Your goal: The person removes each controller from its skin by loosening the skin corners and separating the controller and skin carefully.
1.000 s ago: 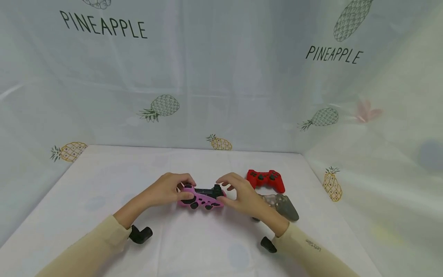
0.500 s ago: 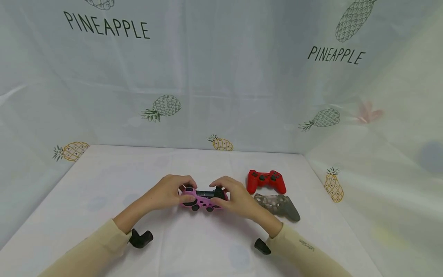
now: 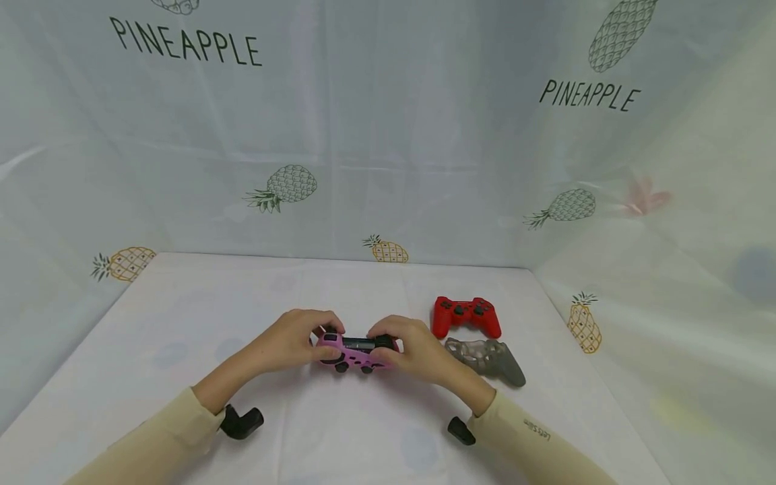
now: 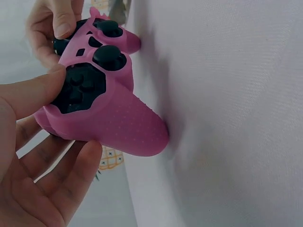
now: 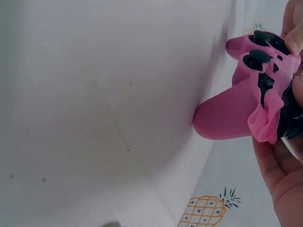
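Angled toward the table's far edge, left hand and right hand pinch opposite ends of the pink controller, thumbs on its face

– Spot any writing?
– Reads “PINEAPPLE” at 10 o'clock, printed on the backdrop cloth
– Read more there?
– Carries a second “PINEAPPLE” at 2 o'clock
– Look lower?
– Bears tiny lettering between 4 and 5 o'clock, seemingly “Let'sSlim”, on the right sleeve
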The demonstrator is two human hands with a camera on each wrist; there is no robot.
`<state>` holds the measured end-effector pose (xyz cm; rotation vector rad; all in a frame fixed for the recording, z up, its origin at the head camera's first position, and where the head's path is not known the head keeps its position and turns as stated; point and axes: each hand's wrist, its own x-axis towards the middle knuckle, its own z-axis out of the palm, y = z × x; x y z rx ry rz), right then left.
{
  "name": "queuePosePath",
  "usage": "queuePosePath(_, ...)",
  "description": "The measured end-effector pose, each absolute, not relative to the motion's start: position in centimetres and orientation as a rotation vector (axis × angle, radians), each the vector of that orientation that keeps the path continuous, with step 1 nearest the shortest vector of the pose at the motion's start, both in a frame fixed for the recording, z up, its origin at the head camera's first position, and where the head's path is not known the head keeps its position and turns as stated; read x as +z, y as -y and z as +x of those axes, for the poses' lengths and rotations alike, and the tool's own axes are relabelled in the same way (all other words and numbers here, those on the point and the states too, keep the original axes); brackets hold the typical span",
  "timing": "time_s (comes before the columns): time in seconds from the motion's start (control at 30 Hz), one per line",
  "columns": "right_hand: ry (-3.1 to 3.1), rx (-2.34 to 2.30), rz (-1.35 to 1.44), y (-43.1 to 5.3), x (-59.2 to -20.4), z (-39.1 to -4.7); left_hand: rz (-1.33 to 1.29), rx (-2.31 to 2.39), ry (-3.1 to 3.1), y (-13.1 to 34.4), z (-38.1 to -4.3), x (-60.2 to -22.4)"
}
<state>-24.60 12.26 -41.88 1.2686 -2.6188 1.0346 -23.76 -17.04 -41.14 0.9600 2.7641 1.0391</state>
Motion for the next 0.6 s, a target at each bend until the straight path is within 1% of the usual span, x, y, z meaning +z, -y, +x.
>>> queuePosePath(0.37,2.599,1.006,1.407,-12.78,-41.39,-24.92,1.029,1.046,-2.669,17.16,-23.39,-40.83)
queuePosePath(0.6,2.64,0.967,1.465,-12.74,-41.24,-25.13,1.102,1.07,-2.5,17.87,-24.35,-41.09)
